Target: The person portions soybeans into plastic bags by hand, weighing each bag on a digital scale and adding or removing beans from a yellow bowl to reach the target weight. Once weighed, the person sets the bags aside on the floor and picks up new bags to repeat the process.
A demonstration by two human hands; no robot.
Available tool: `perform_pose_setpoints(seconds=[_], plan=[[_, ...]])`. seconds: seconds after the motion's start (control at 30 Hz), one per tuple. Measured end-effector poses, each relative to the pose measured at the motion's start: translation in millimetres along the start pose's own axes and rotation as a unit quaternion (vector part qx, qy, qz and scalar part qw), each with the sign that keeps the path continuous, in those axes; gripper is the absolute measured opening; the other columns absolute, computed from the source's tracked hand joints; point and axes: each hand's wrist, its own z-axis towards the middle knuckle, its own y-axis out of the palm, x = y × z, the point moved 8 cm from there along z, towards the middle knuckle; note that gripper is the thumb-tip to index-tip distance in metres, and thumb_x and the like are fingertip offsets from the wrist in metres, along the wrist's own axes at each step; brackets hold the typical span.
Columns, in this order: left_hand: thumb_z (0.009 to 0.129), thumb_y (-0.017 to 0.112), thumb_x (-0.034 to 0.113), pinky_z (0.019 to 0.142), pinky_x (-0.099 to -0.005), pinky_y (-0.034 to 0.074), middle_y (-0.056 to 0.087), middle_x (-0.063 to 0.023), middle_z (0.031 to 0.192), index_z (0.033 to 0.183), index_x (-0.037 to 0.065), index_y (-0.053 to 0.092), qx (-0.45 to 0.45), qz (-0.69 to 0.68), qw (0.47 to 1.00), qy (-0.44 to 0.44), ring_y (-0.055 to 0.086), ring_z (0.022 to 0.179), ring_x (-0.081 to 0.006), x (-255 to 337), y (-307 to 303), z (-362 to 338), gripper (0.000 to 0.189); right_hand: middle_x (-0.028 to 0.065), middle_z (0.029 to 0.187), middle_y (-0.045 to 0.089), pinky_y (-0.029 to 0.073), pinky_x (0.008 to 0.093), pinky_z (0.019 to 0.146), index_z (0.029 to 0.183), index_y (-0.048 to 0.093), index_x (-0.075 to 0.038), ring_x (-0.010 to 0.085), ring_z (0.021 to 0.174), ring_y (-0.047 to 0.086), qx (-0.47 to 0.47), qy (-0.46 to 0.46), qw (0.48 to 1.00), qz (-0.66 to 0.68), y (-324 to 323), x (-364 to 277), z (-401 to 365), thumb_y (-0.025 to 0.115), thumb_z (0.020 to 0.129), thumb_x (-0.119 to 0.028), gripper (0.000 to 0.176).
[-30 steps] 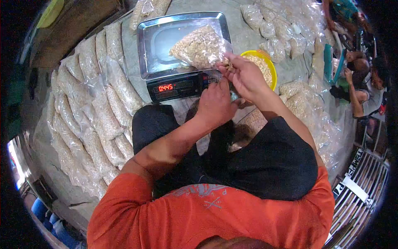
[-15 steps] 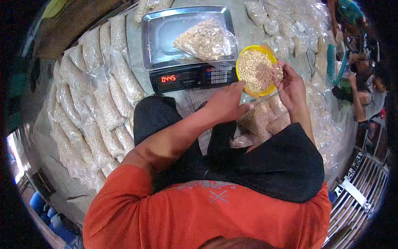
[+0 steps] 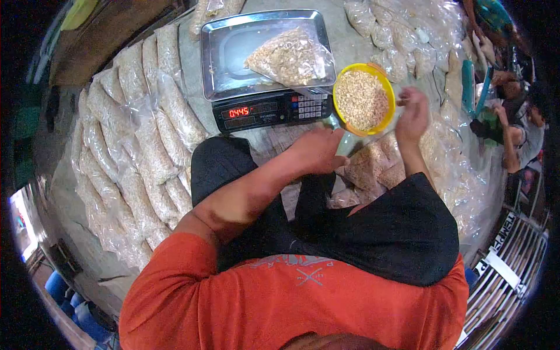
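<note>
A yellow bowl full of pale chopped pieces stands just right of the digital scale, whose red display reads 0.445. On the scale's metal tray lies a clear bag of similar pieces. My left hand is in front of the scale, below the bowl's left side, its thumb apart from the fingers and nothing visible between them. Just beyond the bowl's right rim, my right hand is raised with fingers bent and blurred by motion; whether they hold anything is not clear.
Long filled bags lie in rows at the left. More filled bags are at the upper right, and others lie by my right knee. Another person sits at the far right, near a slatted rack.
My right hand has moved off the pieces at the bowl's right side, out to the right. My left hand has come slightly down, away from the bowl's rim. The display reading is the same.
</note>
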Motion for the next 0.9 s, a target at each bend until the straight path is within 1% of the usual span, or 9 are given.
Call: perform_pose_setpoints(seconds=[0.03, 0.1, 0.17, 0.33, 0.47, 0.53, 0.63, 0.77, 0.9], plan=[[0.090, 0.077, 0.044, 0.098, -0.0554, 0.054, 0.069, -0.0288, 0.120, 0.131, -0.002, 0.054, -0.001, 0.000, 1.000, 0.001, 0.067, 0.114, -0.0471, -0.6, 1.9, -0.2, 0.065, 0.0152, 0.121, 0.071, 0.058, 0.0375, 0.090, 0.119, 0.068, -0.003, 0.0273, 0.106, 0.070, 0.001, 0.001, 1.000, -0.001, 5.3, 6.1, -4.4, 0.052, 0.112, -0.028, 0.030], [0.090, 0.076, 0.046, 0.098, -0.0552, 0.054, 0.070, -0.0273, 0.121, 0.132, -0.001, 0.055, 0.003, 0.007, 1.000, 0.022, 0.067, 0.114, -0.0466, 1.5, 2.6, -0.6, 0.066, 0.0208, 0.130, 0.068, 0.057, 0.0421, 0.098, 0.121, 0.069, -0.005, 0.0375, 0.116, 0.069, -0.192, -0.141, 0.927, -0.290, 51.8, -0.3, -20.0, 0.059, 0.107, -0.026, 0.027], [0.090, 0.076, 0.046, 0.098, -0.0552, 0.054, 0.070, -0.0271, 0.122, 0.131, -0.001, 0.055, -0.012, 0.006, 1.000, 0.016, 0.068, 0.114, -0.0465, -0.4, 5.0, -1.5, 0.066, 0.0243, 0.134, 0.066, 0.055, 0.0432, 0.102, 0.120, 0.070, -0.005, 0.0422, 0.122, 0.066, -0.186, -0.087, 0.932, -0.298, 48.5, 4.6, -30.0, 0.063, 0.104, -0.021, 0.024], [0.090, 0.076, 0.047, 0.097, -0.0555, 0.054, 0.070, -0.0269, 0.122, 0.129, -0.001, 0.058, -0.036, 0.003, 0.999, -0.009, 0.069, 0.113, -0.0461, 0.2, 1.3, -1.2, 0.064, 0.0213, 0.122, 0.072, 0.057, 0.0424, 0.098, 0.116, 0.073, -0.005, 0.0401, 0.112, 0.071, -0.078, -0.169, 0.966, -0.179, 21.2, -73.8, 0.7, 0.064, 0.103, -0.015, 0.019], [0.091, 0.075, 0.047, 0.096, -0.0553, 0.054, 0.071, -0.0267, 0.120, 0.126, 0.000, 0.059, -0.019, -0.011, 1.000, 0.019, 0.069, 0.111, -0.0460, -0.7, 4.7, -1.7, 0.061, 0.0197, 0.118, 0.074, 0.058, 0.0406, 0.094, 0.116, 0.073, -0.004, 0.0362, 0.109, 0.073, -0.056, -0.220, 0.963, -0.147, 22.8, -69.6, 1.7, 0.065, 0.103, -0.016, 0.020], [0.091, 0.075, 0.047, 0.096, -0.0553, 0.055, 0.071, -0.0264, 0.119, 0.125, 0.001, 0.060, -0.017, -0.019, 0.999, 0.030, 0.069, 0.110, -0.0461, 1.1, 4.4, -2.0, 0.059, 0.0179, 0.115, 0.075, 0.060, 0.0379, 0.088, 0.114, 0.074, -0.002, 0.0303, 0.104, 0.075, -0.190, -0.076, 0.937, -0.283, 47.3, -17.0, -8.4, 0.068, 0.102, -0.019, 0.021], [0.091, 0.075, 0.046, 0.095, -0.0551, 0.055, 0.071, -0.0260, 0.118, 0.123, 0.001, 0.061, -0.044, 0.016, 0.999, 0.000, 0.070, 0.109, -0.0459, -4.1, 4.7, -5.0, 0.057, 0.0174, 0.109, 0.076, 0.061, 0.0365, 0.082, 0.112, 0.075, -0.002, 0.0276, 0.097, 0.076, -0.200, 0.066, 0.962, -0.174, 40.3, -11.7, -15.9, 0.071, 0.101, -0.023, 0.024], [0.092, 0.074, 0.043, 0.095, -0.0549, 0.055, 0.071, -0.0263, 0.118, 0.123, 0.000, 0.062, -0.042, 0.016, 0.999, 0.018, 0.069, 0.110, -0.0451, 4.0, -2.9, 1.2, 0.055, 0.0151, 0.107, 0.077, 0.060, 0.0344, 0.079, 0.110, 0.076, -0.003, 0.0245, 0.091, 0.076, -0.080, -0.152, 0.976, -0.133, 11.7, -86.8, 4.5, 0.075, 0.098, -0.015, 0.016], [0.096, 0.072, 0.040, 0.100, -0.0559, 0.052, 0.070, -0.0276, 0.120, 0.137, 0.002, 0.059, -0.014, -0.064, 0.993, 0.095, 0.066, 0.114, -0.0480, 21.7, -7.3, 2.2, 0.057, 0.0135, 0.103, 0.077, 0.059, 0.0345, 0.076, 0.108, 0.076, -0.003, 0.0249, 0.084, 0.074, -0.046, -0.208, 0.972, -0.100, 11.1, -103.2, 8.4, 0.073, 0.099, -0.012, 0.012]])
